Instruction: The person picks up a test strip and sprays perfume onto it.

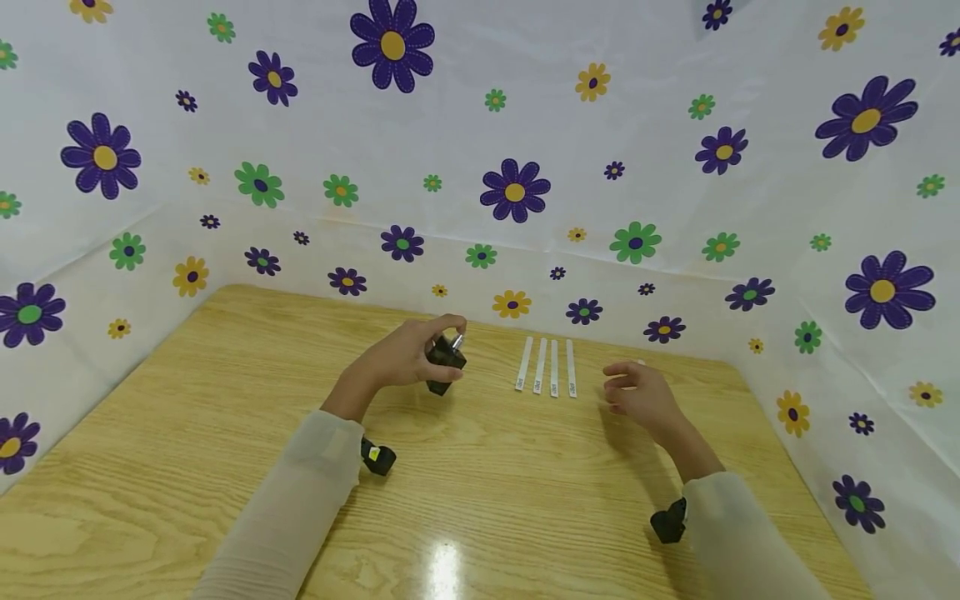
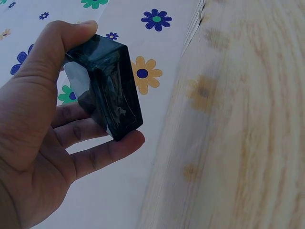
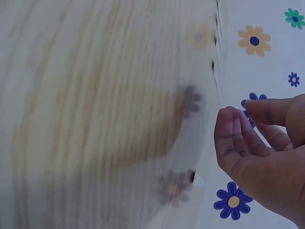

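My left hand (image 1: 408,354) grips a dark, angular glass perfume bottle (image 1: 446,365) with a silver spray top, tilted above the table. In the left wrist view the bottle (image 2: 116,88) sits between the thumb and the fingertips, its smooth base turned toward the camera. On the right, my right hand (image 1: 641,396) hovers over the table with its fingers loosely bent and nothing between them. Four-sided glass faces of the bottle are partly hidden by the left fingers. Between the hands, several white paper test strips (image 1: 555,368) with small dark print lie side by side.
A light wooden table (image 1: 480,467) spans the foreground. White sheeting (image 1: 450,133) with printed flowers rises behind it and on both sides. A small white object (image 3: 198,179) lies near the table's back edge, just behind the right hand. Each wrist carries a black camera (image 1: 377,457).
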A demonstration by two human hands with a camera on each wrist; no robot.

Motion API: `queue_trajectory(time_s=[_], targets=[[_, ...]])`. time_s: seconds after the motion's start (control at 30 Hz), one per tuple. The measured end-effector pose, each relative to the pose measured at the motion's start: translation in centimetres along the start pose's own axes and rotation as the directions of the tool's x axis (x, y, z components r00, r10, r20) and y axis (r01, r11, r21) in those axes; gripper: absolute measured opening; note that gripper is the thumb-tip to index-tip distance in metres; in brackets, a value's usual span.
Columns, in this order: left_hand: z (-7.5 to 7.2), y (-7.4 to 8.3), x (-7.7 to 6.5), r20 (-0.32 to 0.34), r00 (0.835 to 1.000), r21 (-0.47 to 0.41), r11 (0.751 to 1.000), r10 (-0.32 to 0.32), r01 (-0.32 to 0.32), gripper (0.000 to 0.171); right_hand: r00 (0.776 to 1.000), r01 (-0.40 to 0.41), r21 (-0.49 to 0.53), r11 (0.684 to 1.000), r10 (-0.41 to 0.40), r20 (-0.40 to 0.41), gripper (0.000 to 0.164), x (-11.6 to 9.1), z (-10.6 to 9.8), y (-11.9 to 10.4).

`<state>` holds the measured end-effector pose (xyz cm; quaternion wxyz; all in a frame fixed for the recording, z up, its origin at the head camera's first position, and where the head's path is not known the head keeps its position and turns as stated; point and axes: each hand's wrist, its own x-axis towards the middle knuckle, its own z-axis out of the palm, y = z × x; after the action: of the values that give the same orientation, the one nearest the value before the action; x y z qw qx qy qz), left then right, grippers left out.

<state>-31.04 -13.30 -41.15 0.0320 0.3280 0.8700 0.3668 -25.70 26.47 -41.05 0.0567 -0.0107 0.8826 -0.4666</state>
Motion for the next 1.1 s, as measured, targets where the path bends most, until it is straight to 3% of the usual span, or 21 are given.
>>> queue_trajectory(time_s=[0.47,1.1], targets=[[0.1,0.0,0.0,0.001,1.0,0.001,1.0,0.013,-0.013,0.06,1.0,-0.021,-0.031,0.999,0.021,-0.007,0.039,-1.1,-3.2,2.9],[0.1,-0.1,-0.1,0.002,1.0,0.017,1.0,-0.001,0.001,0.062,0.994,-0.11,0.019,0.994,0.11,-0.017,0.045,-0.8,-4.3,5.2]])
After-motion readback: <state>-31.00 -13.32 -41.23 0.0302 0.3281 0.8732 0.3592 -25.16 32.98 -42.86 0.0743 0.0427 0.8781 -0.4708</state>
